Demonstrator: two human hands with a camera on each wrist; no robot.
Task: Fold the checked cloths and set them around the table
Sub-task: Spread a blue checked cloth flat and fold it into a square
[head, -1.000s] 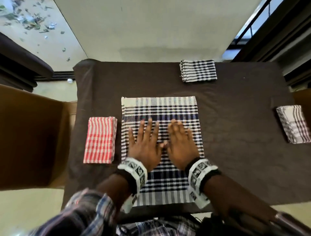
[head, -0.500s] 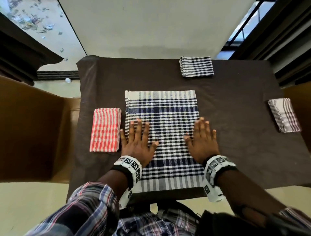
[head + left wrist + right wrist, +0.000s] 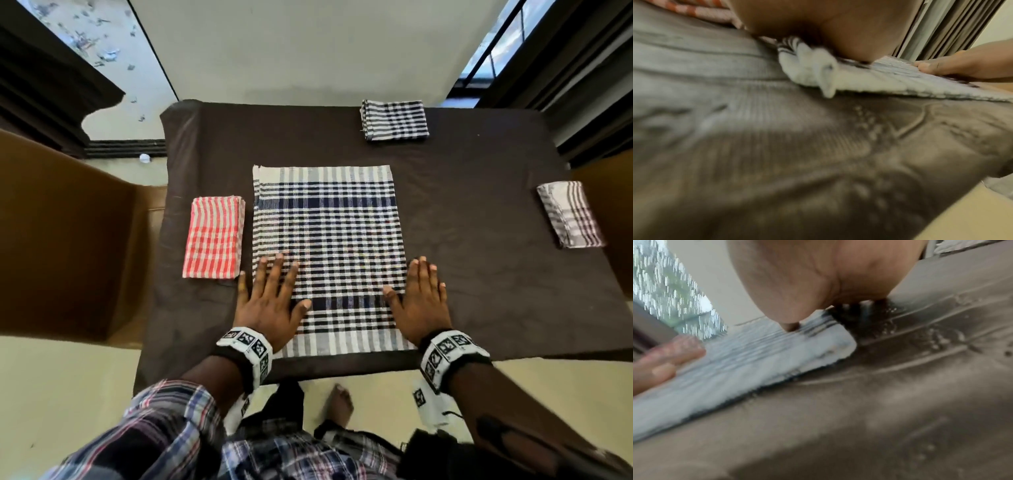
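A navy-and-white checked cloth point(image 3: 329, 253) lies flat, folded to a large rectangle, in the middle of the dark brown table point(image 3: 479, 274). My left hand point(image 3: 270, 301) presses flat on its near left edge, fingers straight. My right hand point(image 3: 423, 301) lies flat at its near right edge, thumb on the cloth, fingers partly on the table. Three folded cloths sit around: a red-and-white one point(image 3: 214, 236) at the left, a navy checked one point(image 3: 394, 120) at the far side, a grey-striped one point(image 3: 568, 214) at the right. The wrist views show the cloth's near corners point(image 3: 818, 76) point(image 3: 777, 356) under my palms.
A brown chair point(image 3: 68, 233) stands against the table's left side and another brown surface point(image 3: 609, 205) at the right edge. A cream wall is behind the table, with dark curtains at both sides. My bare foot point(image 3: 339, 404) is on the floor under the near edge.
Both hands slid apart from the cloth's middle to its left and right edges, flattening it. The cloth has not shifted on the table.
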